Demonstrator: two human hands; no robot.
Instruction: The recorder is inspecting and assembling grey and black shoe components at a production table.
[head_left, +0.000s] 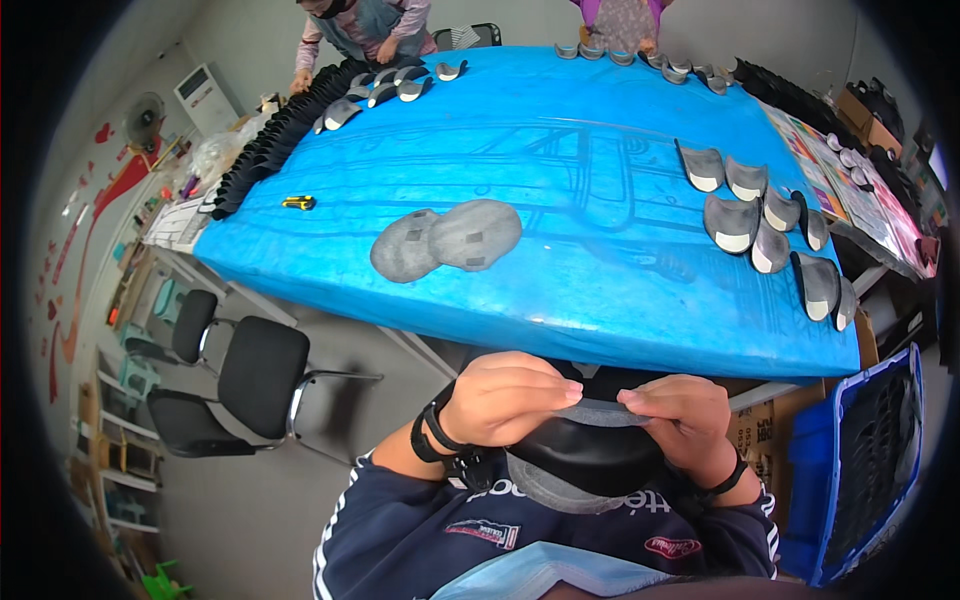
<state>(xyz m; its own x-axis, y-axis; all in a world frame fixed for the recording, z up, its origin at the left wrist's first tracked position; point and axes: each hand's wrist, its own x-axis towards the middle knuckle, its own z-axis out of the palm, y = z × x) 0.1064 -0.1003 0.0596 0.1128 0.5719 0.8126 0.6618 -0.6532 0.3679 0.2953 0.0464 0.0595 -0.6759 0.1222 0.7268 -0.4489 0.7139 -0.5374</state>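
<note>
Below the table's near edge, both hands grip a curved black piece with a grey felt-like edge. My left hand pinches its top rim between thumb and fingers. On the same rim, a short gap away, my right hand pinches too. The bowl of the piece hangs beneath the hands, in front of my dark shirt. Two overlapping grey felt-like rounded pads lie flat on the blue-covered table, beyond the hands. Several curved grey-and-black pieces with pale edge strips rest at the table's right side.
A yellow-and-black cutter lies at the left. A long row of nested black pieces lines the left edge. Two people are at the far side. Black chairs stand left; a blue crate is at the right.
</note>
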